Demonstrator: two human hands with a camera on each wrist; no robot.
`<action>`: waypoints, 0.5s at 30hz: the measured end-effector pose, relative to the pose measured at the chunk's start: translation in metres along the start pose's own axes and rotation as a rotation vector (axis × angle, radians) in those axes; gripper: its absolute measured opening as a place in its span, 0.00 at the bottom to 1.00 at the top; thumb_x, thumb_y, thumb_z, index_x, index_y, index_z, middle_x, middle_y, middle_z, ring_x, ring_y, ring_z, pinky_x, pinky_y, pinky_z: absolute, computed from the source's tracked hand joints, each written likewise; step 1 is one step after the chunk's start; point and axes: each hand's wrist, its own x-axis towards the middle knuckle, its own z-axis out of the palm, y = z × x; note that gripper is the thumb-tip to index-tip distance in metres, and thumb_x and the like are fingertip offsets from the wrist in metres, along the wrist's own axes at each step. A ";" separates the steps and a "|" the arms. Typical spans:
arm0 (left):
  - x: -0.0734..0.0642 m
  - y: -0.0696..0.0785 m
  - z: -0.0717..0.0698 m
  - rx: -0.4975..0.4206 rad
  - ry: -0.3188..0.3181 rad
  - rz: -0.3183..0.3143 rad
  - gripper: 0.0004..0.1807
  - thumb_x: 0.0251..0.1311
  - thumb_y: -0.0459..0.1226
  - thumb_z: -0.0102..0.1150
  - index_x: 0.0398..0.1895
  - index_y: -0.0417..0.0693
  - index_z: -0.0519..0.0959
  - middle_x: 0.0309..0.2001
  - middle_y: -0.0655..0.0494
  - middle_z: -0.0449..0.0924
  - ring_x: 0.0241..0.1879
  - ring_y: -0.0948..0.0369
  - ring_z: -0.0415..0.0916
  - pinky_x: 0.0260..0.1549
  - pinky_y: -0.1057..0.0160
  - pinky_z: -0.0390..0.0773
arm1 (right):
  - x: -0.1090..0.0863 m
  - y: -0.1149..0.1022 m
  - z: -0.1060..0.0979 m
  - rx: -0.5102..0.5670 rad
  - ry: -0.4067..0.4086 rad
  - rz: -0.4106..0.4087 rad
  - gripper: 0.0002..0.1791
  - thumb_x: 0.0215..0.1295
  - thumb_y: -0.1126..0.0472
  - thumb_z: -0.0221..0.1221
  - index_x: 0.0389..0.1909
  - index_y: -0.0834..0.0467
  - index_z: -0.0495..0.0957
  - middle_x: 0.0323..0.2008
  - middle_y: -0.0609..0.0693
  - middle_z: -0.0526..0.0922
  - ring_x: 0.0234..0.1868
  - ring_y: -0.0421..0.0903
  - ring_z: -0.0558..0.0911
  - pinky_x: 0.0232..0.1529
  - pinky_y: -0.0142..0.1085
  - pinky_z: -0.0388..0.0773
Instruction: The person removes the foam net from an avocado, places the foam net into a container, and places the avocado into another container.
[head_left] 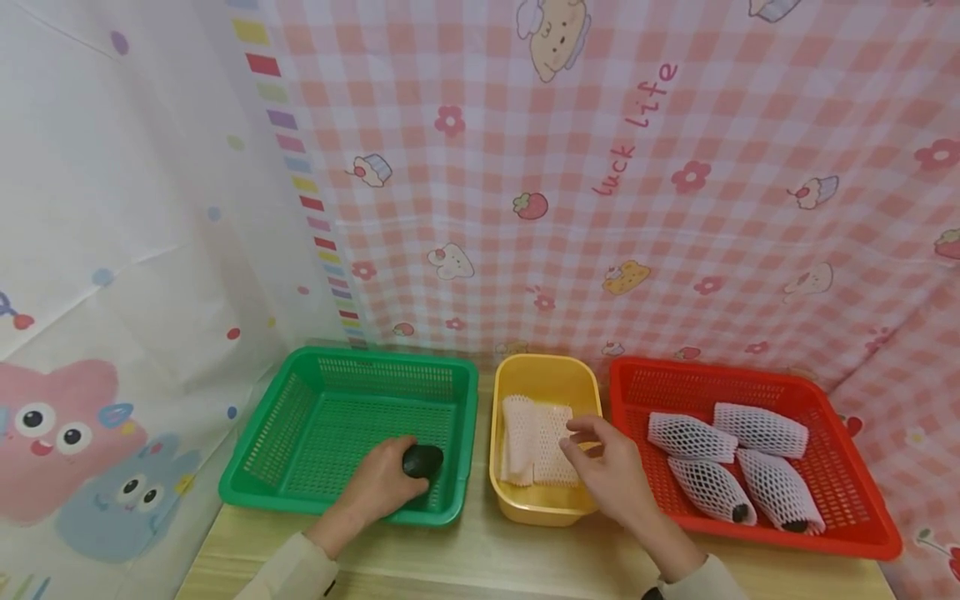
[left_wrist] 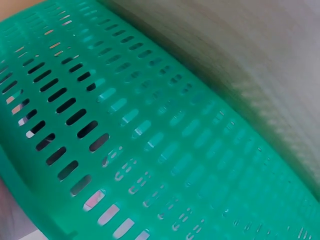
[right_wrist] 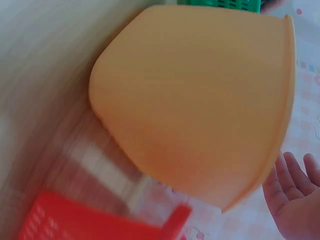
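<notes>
My left hand (head_left: 384, 477) grips a dark, egg-shaped avocado (head_left: 423, 461) over the near right part of the green basket (head_left: 300, 500). Its fingers and thumb wrap the avocado's left side. In the left wrist view, the basket's slotted wall (left_wrist: 165, 140) fills most of the picture and hides the grip. My right hand (head_left: 613, 471) hovers at the right rim of the yellow bin (head_left: 547, 512), its fingers loosely bent and holding nothing. White foam net sleeves (head_left: 519, 442) lie flat inside that bin. In the right wrist view, the hand (right_wrist: 297, 200) shows spread fingers beside the bin's rim.
To the right stands a red basket (head_left: 862, 500) with several dark fruits in white foam nets (head_left: 690, 437). All three containers sit in a row on a wooden table (head_left: 480, 558). A pink checked cloth (head_left: 495, 167) hangs close behind them.
</notes>
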 end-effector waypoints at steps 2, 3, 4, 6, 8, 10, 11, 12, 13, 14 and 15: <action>0.000 -0.001 0.000 0.006 -0.002 -0.003 0.36 0.49 0.36 0.75 0.63 0.31 0.78 0.52 0.37 0.82 0.45 0.48 0.82 0.39 0.48 0.83 | -0.002 0.002 -0.007 -0.040 0.005 -0.027 0.13 0.64 0.66 0.71 0.48 0.61 0.85 0.42 0.51 0.88 0.42 0.48 0.86 0.42 0.42 0.84; 0.000 -0.001 0.000 0.008 -0.004 -0.004 0.36 0.49 0.36 0.75 0.63 0.31 0.78 0.52 0.37 0.82 0.45 0.48 0.82 0.39 0.48 0.83 | -0.003 0.004 -0.011 -0.070 0.008 -0.041 0.13 0.63 0.66 0.72 0.49 0.61 0.85 0.42 0.51 0.88 0.41 0.48 0.85 0.42 0.41 0.84; 0.000 -0.001 0.000 0.012 -0.006 -0.007 0.36 0.49 0.36 0.75 0.63 0.32 0.78 0.51 0.38 0.82 0.45 0.48 0.82 0.39 0.48 0.83 | -0.004 0.006 -0.014 -0.095 0.013 -0.056 0.14 0.63 0.66 0.72 0.49 0.61 0.85 0.43 0.52 0.88 0.41 0.49 0.85 0.41 0.41 0.84; 0.000 -0.001 0.000 0.021 -0.014 -0.010 0.36 0.49 0.37 0.75 0.63 0.32 0.78 0.51 0.38 0.82 0.45 0.48 0.82 0.39 0.48 0.83 | -0.006 0.010 -0.022 -0.140 0.026 -0.083 0.15 0.62 0.65 0.73 0.50 0.61 0.85 0.43 0.53 0.88 0.42 0.51 0.85 0.40 0.41 0.83; 0.001 -0.001 -0.001 0.032 -0.023 -0.014 0.36 0.48 0.37 0.75 0.62 0.32 0.78 0.51 0.38 0.82 0.44 0.49 0.82 0.39 0.48 0.83 | -0.007 0.015 -0.030 -0.178 0.042 -0.106 0.16 0.62 0.66 0.73 0.51 0.61 0.84 0.44 0.53 0.88 0.43 0.52 0.84 0.41 0.42 0.83; 0.001 -0.001 -0.001 0.046 -0.033 -0.017 0.36 0.48 0.38 0.75 0.62 0.32 0.79 0.51 0.38 0.83 0.43 0.49 0.82 0.38 0.48 0.83 | -0.009 0.021 -0.037 -0.207 0.059 -0.126 0.17 0.62 0.66 0.73 0.51 0.61 0.84 0.46 0.54 0.87 0.45 0.52 0.85 0.43 0.45 0.83; 0.001 -0.001 -0.002 0.054 -0.037 -0.016 0.35 0.48 0.38 0.76 0.62 0.32 0.79 0.50 0.38 0.83 0.42 0.50 0.82 0.37 0.49 0.82 | -0.010 0.024 -0.041 -0.223 0.070 -0.137 0.17 0.62 0.65 0.73 0.51 0.61 0.84 0.46 0.54 0.87 0.46 0.52 0.85 0.45 0.47 0.82; 0.002 -0.002 -0.002 0.063 -0.041 -0.016 0.35 0.48 0.38 0.76 0.61 0.32 0.79 0.50 0.38 0.83 0.42 0.51 0.81 0.36 0.49 0.82 | -0.010 0.027 -0.045 -0.238 0.080 -0.146 0.17 0.62 0.65 0.73 0.51 0.61 0.84 0.47 0.54 0.87 0.47 0.52 0.85 0.47 0.46 0.81; 0.002 -0.002 -0.002 0.072 -0.044 -0.016 0.35 0.48 0.38 0.76 0.61 0.32 0.79 0.49 0.39 0.84 0.41 0.51 0.81 0.35 0.50 0.82 | -0.012 0.031 -0.048 -0.256 0.089 -0.153 0.18 0.62 0.65 0.73 0.51 0.61 0.84 0.47 0.55 0.87 0.48 0.53 0.85 0.49 0.45 0.80; 0.002 -0.002 -0.002 0.082 -0.047 -0.015 0.35 0.48 0.39 0.76 0.60 0.33 0.80 0.49 0.40 0.84 0.40 0.52 0.81 0.34 0.50 0.82 | -0.013 0.035 -0.052 -0.270 0.097 -0.159 0.18 0.61 0.65 0.73 0.51 0.61 0.84 0.47 0.55 0.87 0.48 0.53 0.85 0.49 0.43 0.79; 0.002 -0.002 -0.002 0.090 -0.049 -0.013 0.34 0.48 0.39 0.76 0.60 0.33 0.80 0.48 0.40 0.84 0.40 0.52 0.81 0.34 0.50 0.81 | -0.015 0.039 -0.056 -0.283 0.101 -0.158 0.18 0.61 0.65 0.73 0.52 0.61 0.83 0.48 0.55 0.87 0.48 0.54 0.84 0.50 0.40 0.78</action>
